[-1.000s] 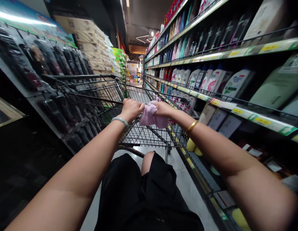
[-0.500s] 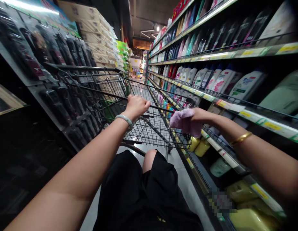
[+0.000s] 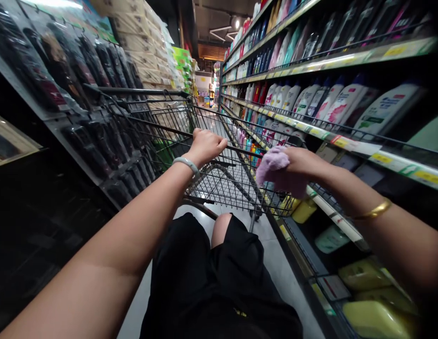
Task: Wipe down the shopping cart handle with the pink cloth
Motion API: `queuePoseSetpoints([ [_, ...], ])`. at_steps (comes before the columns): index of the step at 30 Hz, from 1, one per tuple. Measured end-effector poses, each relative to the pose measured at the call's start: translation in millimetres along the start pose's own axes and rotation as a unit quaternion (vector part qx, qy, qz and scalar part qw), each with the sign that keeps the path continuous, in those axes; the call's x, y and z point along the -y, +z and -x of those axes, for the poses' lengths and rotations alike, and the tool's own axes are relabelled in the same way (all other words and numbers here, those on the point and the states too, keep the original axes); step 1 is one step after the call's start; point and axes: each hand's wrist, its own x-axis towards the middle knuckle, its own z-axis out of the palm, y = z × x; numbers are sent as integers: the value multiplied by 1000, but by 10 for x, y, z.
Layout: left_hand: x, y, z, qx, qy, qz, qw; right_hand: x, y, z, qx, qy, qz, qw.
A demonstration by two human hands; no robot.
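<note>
My left fingers [image 3: 205, 137] clasp the black metal cart rail [image 3: 162, 128]; right fingers [image 3: 296, 159] clench soft lilac cloth [image 3: 275, 172] (wiping, I judge); next stroke needs bracing.

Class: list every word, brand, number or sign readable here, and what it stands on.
No text is readable.
White bottles, right: label print, too blurred.
Yellow shelf tags: too small and blurred.
Hanging packs, left: labels too blurred.
Blue sign, top left: cut off, blurred.
Black clothing: small yellow marking, illegible.
</note>
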Motion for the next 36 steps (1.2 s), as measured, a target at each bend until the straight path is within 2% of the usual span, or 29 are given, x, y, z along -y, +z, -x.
queuePoseSetpoints([
  [4,104,24,-142,30,5,-19,999,163,172,-213,-25,-14,53,998],
  [9,298,-8,-284,64,-17,-30,997,118,279,-185,-148,-3,-4,989],
  [10,312,-15,-298,62,-26,-31,997,88,302,-146,-169,-32,0,985],
  [12,259,-14,-314,46,-44,-28,998,23,401,-46,-203,-141,59,967],
  [15,-82,53,-325,18,-45,4,999,-77,740,139,-226,-285,154,919],
  [19,-795,246,-312,37,50,76,995,-231,1259,359,-183,-388,193,883],
  [21,-1046,349,-283,49,83,93,991,-298,1317,393,-177,-400,205,875],
  [23,-1151,434,-249,36,91,98,990,-328,1215,358,-203,-385,221,873],
  [25,-1136,494,-224,16,90,97,991,-310,1075,279,-240,-352,225,876],
  [27,-1061,526,-211,3,92,90,992,-253,1040,212,-255,-334,212,882],
  [29,-976,532,-205,-2,96,84,992,-175,1166,207,-239,-347,196,885],
  [33,-836,484,-181,16,97,92,991,-30,1513,353,-158,-399,167,888],
  [34,-805,468,-168,21,96,93,991,4,1518,382,-144,-399,161,891],
  [36,-744,438,-136,23,93,90,991,88,1382,395,-146,-371,151,905],
])
